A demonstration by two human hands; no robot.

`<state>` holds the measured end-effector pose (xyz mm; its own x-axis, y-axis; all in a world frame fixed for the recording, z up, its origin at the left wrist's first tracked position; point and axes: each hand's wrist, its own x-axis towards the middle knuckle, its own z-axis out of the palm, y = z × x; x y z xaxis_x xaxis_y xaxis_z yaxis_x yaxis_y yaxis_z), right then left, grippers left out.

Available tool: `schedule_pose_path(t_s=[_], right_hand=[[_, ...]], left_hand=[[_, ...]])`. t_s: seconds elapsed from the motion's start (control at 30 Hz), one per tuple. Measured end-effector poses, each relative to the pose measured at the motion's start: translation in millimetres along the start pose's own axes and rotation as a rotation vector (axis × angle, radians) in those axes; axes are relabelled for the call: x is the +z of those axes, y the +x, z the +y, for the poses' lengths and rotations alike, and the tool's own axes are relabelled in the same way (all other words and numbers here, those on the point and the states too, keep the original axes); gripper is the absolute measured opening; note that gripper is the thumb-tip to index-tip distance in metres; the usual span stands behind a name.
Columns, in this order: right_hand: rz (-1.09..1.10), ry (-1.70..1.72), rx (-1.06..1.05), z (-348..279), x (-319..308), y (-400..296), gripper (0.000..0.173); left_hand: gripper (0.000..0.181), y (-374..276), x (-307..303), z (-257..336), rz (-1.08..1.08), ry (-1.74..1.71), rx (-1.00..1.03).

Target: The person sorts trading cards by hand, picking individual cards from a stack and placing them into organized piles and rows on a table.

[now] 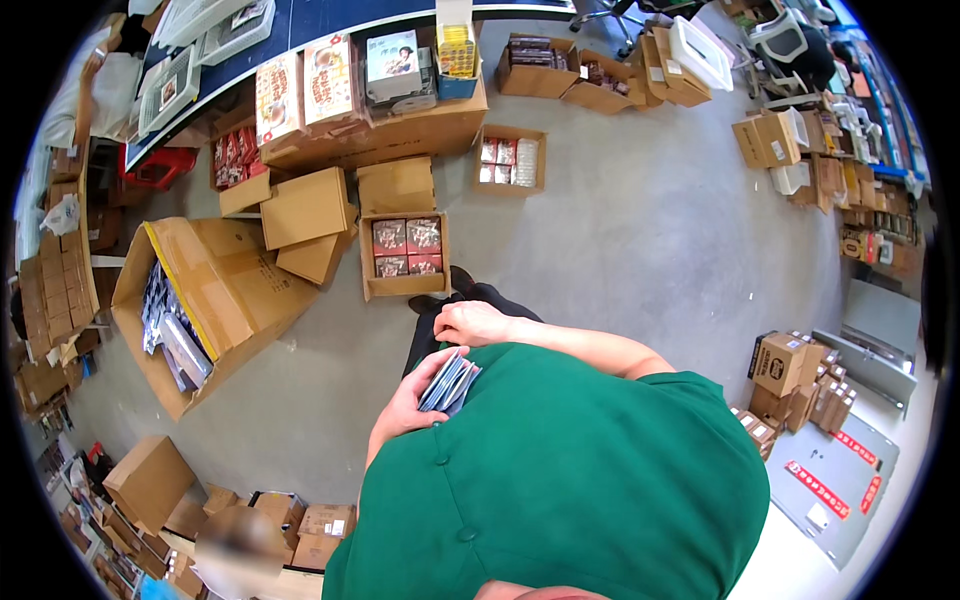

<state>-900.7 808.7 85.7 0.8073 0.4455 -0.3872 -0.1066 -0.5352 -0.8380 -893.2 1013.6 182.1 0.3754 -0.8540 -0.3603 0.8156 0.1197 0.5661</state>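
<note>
My left hand (pixel 412 401) is closed around a stack of thin, flat cards or packets (pixel 450 382), held upright and slightly fanned against the front of my green shirt. Just above it, my right hand (pixel 471 322) lies over my dark trousers with curled fingers; whether anything is inside them is hidden. Beyond my feet stands an open cardboard box (pixel 405 286) holding several red and white packs (pixel 389 236). Farther off, a smaller open box (pixel 510 189) contains red and white packs beside clear plastic ones.
A large carton (pixel 247 277) with dark plastic packaging lies open at left, near flattened cardboard (pixel 304 206). A blue-topped table (pixel 315 15) and boxed goods (pixel 328 79) stand ahead. Stacked cartons (pixel 780 364) are at right. At far left is another person's arm (pixel 84 105).
</note>
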Motion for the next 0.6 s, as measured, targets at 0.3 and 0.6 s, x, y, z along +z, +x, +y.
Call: schedule_pose_path(t_s=[0.3,0.6], right_hand=[[0.016,-0.031,0.017,-1.5,-9.9,-11.4,0.020],[0.080,-0.074,0.058,-31.1,5.7,-15.7,0.023]], left_hand=[[0.105,1.4,8.8,-2.2,-0.042,-0.019,0.026],[0.094,-20.3,-12.0,8.6,-0.222,0.168,0.067]])
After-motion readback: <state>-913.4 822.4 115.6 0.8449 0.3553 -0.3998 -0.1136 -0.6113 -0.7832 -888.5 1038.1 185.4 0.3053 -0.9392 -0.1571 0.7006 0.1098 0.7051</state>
